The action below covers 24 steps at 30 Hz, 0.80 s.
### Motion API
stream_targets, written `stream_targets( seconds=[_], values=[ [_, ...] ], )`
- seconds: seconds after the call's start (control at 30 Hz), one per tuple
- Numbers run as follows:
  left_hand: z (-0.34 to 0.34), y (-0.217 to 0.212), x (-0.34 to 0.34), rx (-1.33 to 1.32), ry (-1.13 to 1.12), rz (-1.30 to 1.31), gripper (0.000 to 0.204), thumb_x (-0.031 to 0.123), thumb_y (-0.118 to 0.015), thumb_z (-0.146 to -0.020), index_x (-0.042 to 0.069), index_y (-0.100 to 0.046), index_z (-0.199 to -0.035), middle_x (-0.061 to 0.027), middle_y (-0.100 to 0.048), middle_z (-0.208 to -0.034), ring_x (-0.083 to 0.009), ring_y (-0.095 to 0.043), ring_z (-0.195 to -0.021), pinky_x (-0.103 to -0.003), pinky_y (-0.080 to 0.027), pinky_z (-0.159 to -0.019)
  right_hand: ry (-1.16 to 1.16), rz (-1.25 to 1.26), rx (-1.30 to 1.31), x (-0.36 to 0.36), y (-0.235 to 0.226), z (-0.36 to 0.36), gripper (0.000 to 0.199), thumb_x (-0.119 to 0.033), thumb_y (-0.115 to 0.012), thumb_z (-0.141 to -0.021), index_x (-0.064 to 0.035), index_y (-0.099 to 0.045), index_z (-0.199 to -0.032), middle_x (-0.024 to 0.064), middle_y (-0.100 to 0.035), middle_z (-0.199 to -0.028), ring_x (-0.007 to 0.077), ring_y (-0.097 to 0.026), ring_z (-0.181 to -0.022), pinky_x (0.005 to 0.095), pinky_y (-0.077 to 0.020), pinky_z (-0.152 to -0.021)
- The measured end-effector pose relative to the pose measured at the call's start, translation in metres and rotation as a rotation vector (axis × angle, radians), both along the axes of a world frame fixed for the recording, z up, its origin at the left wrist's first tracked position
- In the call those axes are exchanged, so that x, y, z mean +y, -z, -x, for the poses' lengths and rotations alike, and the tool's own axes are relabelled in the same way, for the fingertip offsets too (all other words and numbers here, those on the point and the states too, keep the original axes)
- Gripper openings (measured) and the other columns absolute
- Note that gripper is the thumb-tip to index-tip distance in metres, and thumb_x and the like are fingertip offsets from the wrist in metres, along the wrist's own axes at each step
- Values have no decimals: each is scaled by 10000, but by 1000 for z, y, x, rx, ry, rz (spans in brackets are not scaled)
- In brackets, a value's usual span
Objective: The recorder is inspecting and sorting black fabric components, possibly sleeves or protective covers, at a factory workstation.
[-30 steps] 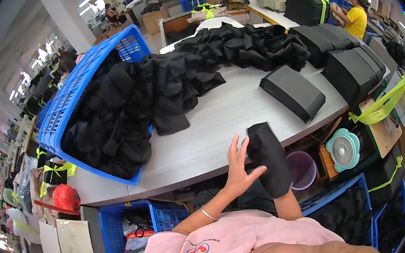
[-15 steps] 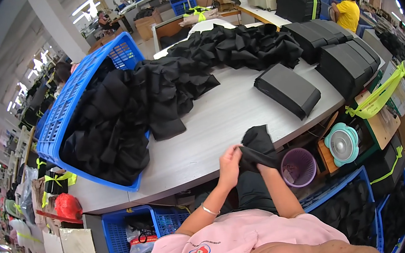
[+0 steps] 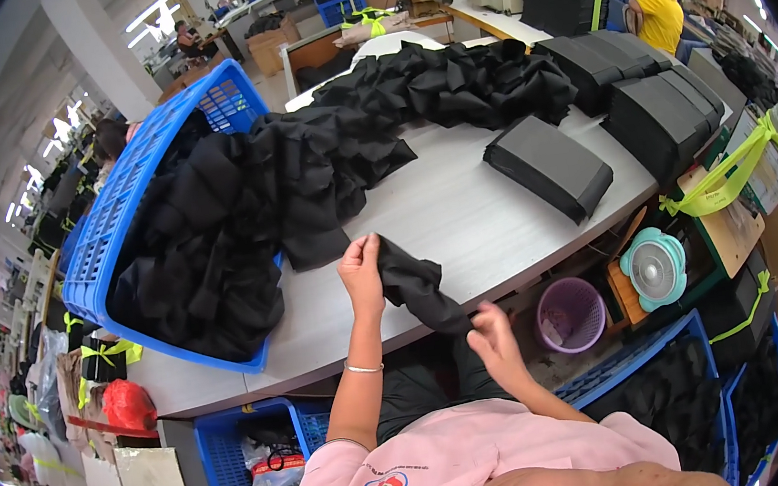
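Both hands (image 3: pixel 360 267) pinching black fabric piece (image 3: pixel 416 285) — taut

On my table (image 3: pixel 463 215), the basket (image 3: pixel 118 226) lies at my left, cloth pieces (image 3: pixel 305 176) spilling from it across the back. A flat stack (image 3: pixel 548 167) sits right, a small bin (image 3: pixel 570 314) below the edge.

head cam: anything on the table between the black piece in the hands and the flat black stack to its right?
Nothing. In the head view the grey table is bare between the black fabric piece, held by both hands, and the flat black stack.
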<state>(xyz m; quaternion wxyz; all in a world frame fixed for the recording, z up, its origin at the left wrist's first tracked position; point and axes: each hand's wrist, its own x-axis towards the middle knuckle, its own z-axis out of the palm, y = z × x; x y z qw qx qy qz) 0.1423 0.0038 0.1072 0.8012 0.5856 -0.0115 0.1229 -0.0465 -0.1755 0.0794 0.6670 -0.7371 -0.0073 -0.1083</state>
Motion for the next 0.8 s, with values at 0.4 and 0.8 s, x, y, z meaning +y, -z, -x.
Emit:
stream_targets(
  seconds=[0.4,0.8],
  values=[
    [99,-11,-24,-151,293,-347,138,97,-662,-942,4,-747,-886,-33,-691,-795,-83,-601,-731,-241,-464,-650,-21,-133,154,-26,-10,-46,259,14,-539,-907,29,-639,-1145,104,-689,-1141,170,-669,-857,265,-528,-798],
    [157,54,-2,662,968,766,291,224,-604,-978,17,-642,-1179,-111,-694,-1138,-166,-692,-984,-350,-565,-920,-169,-40,119,-3,14,-52,175,-119,-654,-940,-16,-666,-1081,87,-707,-898,154,-682,-806,280,-533,-731]
  ],
)
